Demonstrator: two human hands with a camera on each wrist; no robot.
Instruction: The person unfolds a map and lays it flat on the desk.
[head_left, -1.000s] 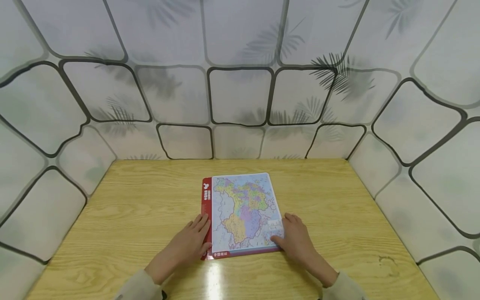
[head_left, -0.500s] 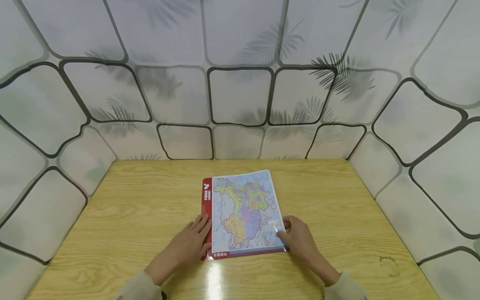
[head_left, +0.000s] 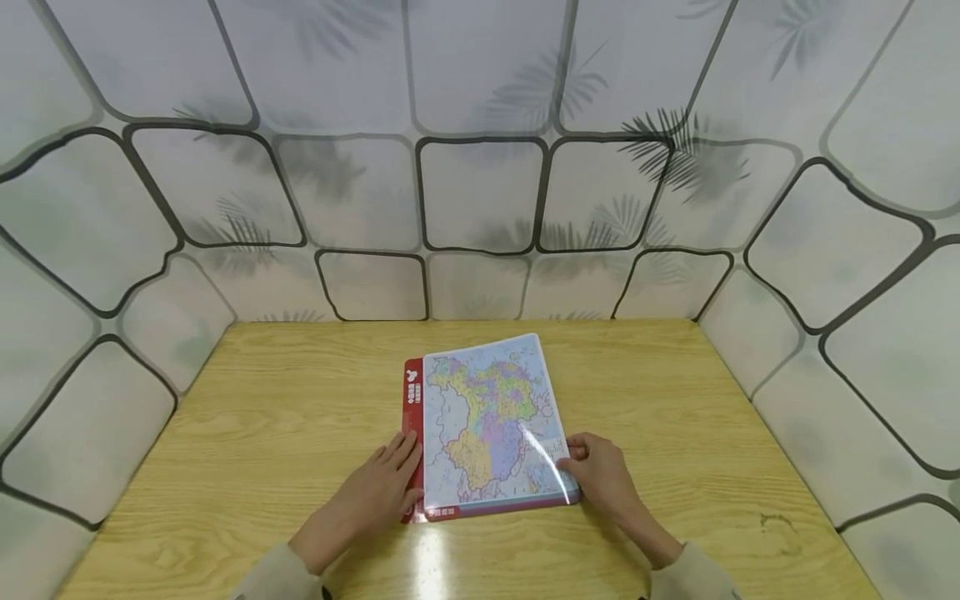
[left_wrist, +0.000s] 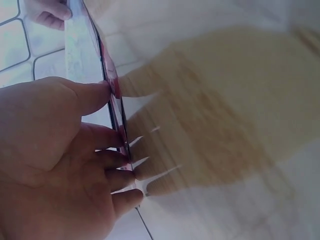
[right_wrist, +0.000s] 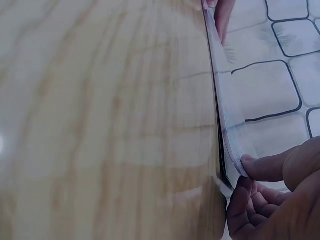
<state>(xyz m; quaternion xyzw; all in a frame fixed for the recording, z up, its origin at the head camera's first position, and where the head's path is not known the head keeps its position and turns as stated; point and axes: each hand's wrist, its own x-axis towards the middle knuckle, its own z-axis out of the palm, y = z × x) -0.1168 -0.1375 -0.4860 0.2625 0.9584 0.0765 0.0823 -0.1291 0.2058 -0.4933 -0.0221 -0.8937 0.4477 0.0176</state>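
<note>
A glossy map sheet [head_left: 491, 400], printed in several colours, lies sideways on the wooden table, with a red strip [head_left: 413, 396] showing along its left side. Flat on that strip, my left hand [head_left: 378, 487] rests with its fingers mostly straight; the left wrist view shows its fingertips [left_wrist: 131, 196] at the thin edge. My right hand [head_left: 606, 477] pinches the map's near right edge, thumb on top and curled fingers below. In the right wrist view this edge of the sheet [right_wrist: 231, 125] is raised a little. What lies beneath the map is mostly hidden.
The wooden table [head_left: 285, 383] extends around the map on all sides. A pale wall covering [head_left: 480, 192] with dark stone outlines and leaf prints rises behind the table and on both sides.
My right hand has gone from resting on the map's right edge to pinching it. That edge has lifted slightly, and glare now crosses its surface. My left hand has stayed put.
</note>
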